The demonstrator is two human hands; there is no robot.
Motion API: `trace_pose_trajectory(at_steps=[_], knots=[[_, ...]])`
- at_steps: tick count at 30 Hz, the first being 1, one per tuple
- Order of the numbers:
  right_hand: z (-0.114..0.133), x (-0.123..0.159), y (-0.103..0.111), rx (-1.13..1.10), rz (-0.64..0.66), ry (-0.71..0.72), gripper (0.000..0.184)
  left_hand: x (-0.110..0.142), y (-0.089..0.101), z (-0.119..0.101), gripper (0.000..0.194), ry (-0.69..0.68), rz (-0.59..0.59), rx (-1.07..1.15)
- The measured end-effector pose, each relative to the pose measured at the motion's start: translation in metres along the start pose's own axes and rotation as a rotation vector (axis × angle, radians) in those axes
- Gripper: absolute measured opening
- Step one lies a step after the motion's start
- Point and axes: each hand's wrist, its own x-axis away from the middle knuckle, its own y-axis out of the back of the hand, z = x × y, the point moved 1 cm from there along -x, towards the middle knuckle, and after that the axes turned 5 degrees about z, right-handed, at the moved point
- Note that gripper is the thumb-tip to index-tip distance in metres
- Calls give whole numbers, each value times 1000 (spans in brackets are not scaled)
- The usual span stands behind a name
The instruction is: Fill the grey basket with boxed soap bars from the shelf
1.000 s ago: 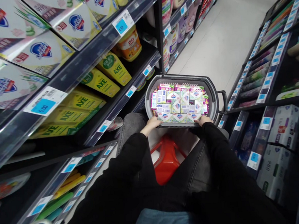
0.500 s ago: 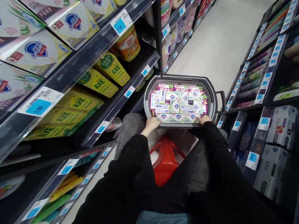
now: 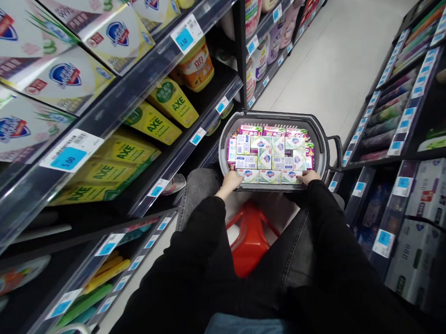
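Here, just right of centre, Safeguard soap boxes (image 3: 265,158) sit in the grey basket (image 3: 322,151); I've left hand (image 3: 230,182) and right hand (image 3: 310,176) at the bottom row's ends, fingers grasping box or rim, can't tell.

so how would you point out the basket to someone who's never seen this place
Start at the pale aisle floor between two rows of shelves. Come down toward the person's knees, where the left hand and right hand are at the near edge of a grey basket. Unlike the shelves, it has rounded ends, a dark side handle and small boxes packed inside.
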Motion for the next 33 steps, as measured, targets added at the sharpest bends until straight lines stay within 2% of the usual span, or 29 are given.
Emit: trace_pose_trajectory(at_steps=[11, 17, 26, 33], knots=[[5, 7, 3, 44, 15, -17, 32, 0, 2, -2, 26, 19, -15, 16], [11, 12, 6, 63, 15, -10, 30, 2, 0, -2, 31, 21, -49, -1], [11, 13, 7, 50, 17, -44, 31, 5, 4, -1, 27, -30, -10, 42], [-1, 6, 13, -92, -46, -68, 34, -1, 6, 1, 34, 21, 5, 106]])
